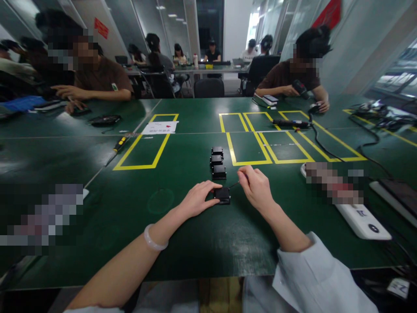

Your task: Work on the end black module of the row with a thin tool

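Your L hand (199, 199) grips a small, black, boxy, plastic-looking block (222, 194); it's just L of your R hand (257, 186), which pinches a thin dark rod (233, 185), tip twd block.

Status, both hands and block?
Left hand: grip on nearest black block. Right hand: grip on thin dark rod, beside block. Three more blocks lined up beyond.

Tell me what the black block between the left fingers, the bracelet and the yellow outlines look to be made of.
Black block: probably hard plastic, possibly coated metal; dark with squared edges and a faint sheen. Bracelet: polished stone, glass or plastic; pale and smooth with a soft shine. Yellow outlines: likely adhesive tape, fairly matte, as the flat, even strips suggest.
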`<state>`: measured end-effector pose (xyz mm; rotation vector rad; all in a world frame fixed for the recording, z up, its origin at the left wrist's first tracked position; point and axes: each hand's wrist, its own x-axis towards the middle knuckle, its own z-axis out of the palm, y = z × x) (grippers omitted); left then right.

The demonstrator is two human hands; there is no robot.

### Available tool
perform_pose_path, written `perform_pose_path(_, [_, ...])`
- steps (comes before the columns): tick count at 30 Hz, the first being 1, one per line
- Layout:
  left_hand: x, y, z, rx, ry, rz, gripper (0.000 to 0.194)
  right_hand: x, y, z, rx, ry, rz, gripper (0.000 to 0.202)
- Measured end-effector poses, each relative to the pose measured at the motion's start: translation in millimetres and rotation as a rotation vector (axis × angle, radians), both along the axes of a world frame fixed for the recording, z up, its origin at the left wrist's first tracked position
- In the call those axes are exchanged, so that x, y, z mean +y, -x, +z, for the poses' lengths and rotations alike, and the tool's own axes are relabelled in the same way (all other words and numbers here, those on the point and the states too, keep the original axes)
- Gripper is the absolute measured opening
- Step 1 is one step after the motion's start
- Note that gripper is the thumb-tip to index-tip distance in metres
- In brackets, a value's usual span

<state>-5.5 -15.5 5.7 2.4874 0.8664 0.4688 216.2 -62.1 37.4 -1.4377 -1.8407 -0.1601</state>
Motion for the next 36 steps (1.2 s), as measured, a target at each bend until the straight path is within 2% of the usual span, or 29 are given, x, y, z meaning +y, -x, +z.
perform_pose_path(36, [-0.2, 0.0, -0.3, 0.000, 0.003, 0.001, 0.038, 1.9, -1.6, -2.8, -0.032, -0.010, -0.025, 0.019])
